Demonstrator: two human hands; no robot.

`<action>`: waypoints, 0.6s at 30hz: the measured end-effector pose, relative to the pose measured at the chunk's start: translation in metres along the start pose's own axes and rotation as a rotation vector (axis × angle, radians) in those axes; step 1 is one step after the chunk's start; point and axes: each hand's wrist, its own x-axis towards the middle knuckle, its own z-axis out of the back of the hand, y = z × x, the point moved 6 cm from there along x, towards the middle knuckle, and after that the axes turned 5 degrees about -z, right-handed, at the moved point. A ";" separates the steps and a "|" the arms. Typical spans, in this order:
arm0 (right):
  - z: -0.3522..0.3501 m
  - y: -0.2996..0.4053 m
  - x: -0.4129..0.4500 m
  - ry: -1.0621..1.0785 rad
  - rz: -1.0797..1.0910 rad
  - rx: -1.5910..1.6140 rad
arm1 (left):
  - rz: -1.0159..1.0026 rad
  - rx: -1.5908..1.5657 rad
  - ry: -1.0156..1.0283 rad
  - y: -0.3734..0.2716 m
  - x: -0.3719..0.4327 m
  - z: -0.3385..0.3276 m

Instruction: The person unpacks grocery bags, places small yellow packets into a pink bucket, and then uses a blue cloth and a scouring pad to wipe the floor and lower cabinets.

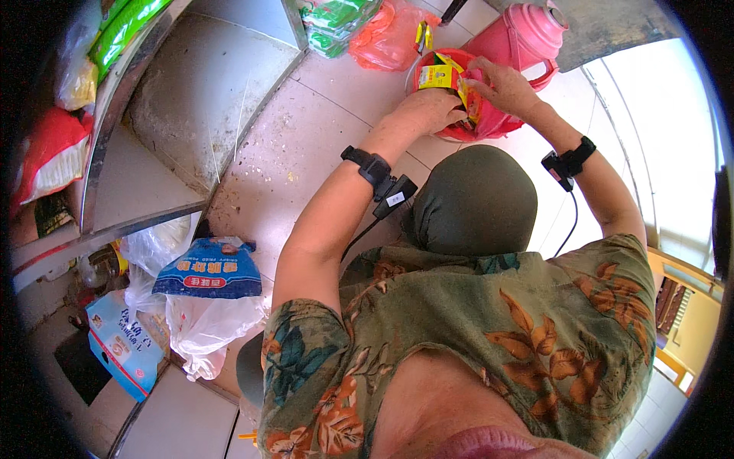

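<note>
A red plastic basin or bucket [459,135] stands on the tiled floor, with yellow and red packets [440,76] in its mouth. My left hand [437,110] reaches over its near left rim against the packets; its fingertips are partly hidden, so its hold is unclear. At the right side of the opening, my right hand [500,85] has its thumb and fingers at pink plastic film [473,76] beside the packets. A pink thermos flask [510,34] with a handle stands just behind my right hand.
An orange-red plastic bag [381,40] and green-white packages [335,23] lie behind the basin. A blue powder bag [212,267], white plastic bag [209,327] and light-blue bag [127,344] are at lower left. A metal-edged shelf [200,86] stands at left.
</note>
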 end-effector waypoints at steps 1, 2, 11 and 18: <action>0.000 0.010 0.000 0.002 -0.001 0.004 | 0.002 0.000 0.003 0.000 0.001 0.000; 0.003 0.030 -0.001 -0.072 0.167 0.074 | 0.027 0.052 0.012 0.001 0.002 -0.001; -0.058 -0.025 0.010 0.126 0.157 0.017 | 0.103 -0.182 -0.436 0.029 -0.025 0.041; -0.098 -0.048 0.029 0.095 0.148 0.028 | 0.292 0.085 -0.532 0.099 0.000 0.049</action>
